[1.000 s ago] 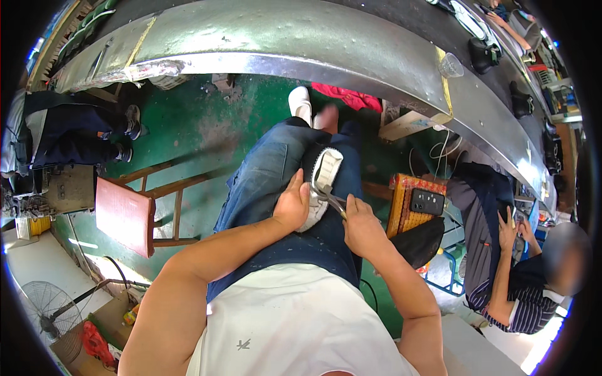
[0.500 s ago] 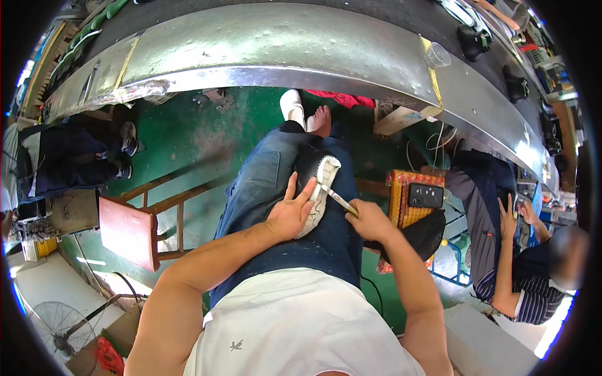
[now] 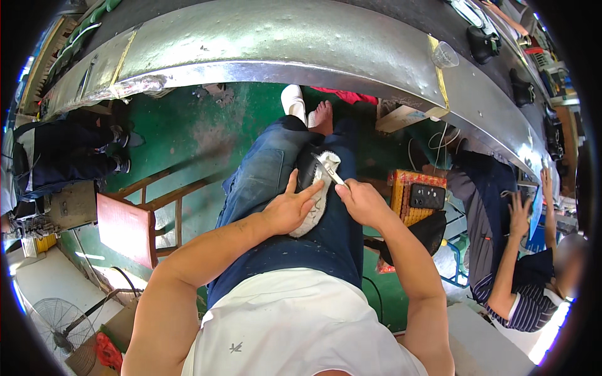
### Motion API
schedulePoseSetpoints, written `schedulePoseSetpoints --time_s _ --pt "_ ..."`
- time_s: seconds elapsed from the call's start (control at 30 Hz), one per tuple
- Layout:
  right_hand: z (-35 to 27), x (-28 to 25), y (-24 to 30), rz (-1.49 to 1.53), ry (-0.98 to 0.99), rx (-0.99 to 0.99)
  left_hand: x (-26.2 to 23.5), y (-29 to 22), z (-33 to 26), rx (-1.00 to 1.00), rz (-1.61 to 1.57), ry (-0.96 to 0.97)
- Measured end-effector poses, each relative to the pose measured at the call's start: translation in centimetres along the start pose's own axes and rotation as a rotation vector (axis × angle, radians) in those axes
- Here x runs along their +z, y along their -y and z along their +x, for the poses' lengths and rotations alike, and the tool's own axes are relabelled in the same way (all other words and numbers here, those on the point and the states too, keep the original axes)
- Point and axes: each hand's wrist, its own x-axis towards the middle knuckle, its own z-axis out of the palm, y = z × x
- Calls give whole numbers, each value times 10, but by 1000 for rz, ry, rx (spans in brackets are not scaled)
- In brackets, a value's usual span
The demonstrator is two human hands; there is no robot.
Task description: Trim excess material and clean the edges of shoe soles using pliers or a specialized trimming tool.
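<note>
**A:** Head view: the white-and-grey knit shoe with the pale sole [image 3: 316, 188] is lying on the person's lap, across the blue jeans [image 3: 263, 182]. The left hand [image 3: 290, 210] is flat on it, fingers spread, pinning it down rather than gripping.

**B:** And the right hand [image 3: 362, 202]?

**A:** Closed around a thin silvery metal tool [image 3: 330, 172], tip up by the dark collar of the shoe.

**B:** How far along?

**A:** My guess is mid-job. The tool's on the shoe, it hasn't been put on the curved grey metal table [image 3: 301, 44], and I can't tell how much is done.
</note>
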Motion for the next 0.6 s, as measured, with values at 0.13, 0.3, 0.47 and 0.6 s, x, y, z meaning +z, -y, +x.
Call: schedulePoseSetpoints --time_s 0.13,0.3,0.47,0.6 --pt "-8 14 -4 -88 -9 -13 -19 -10 -5 -80 -23 206" --pt "-25 7 6 140 112 109 13 16 -24 -21 -290 -80" --pt "-43 10 19 -54 143 56 7 14 -19 -135 -367 -24" --pt "-51 23 10 -117 119 26 7 18 -16 -106 -355 -12"
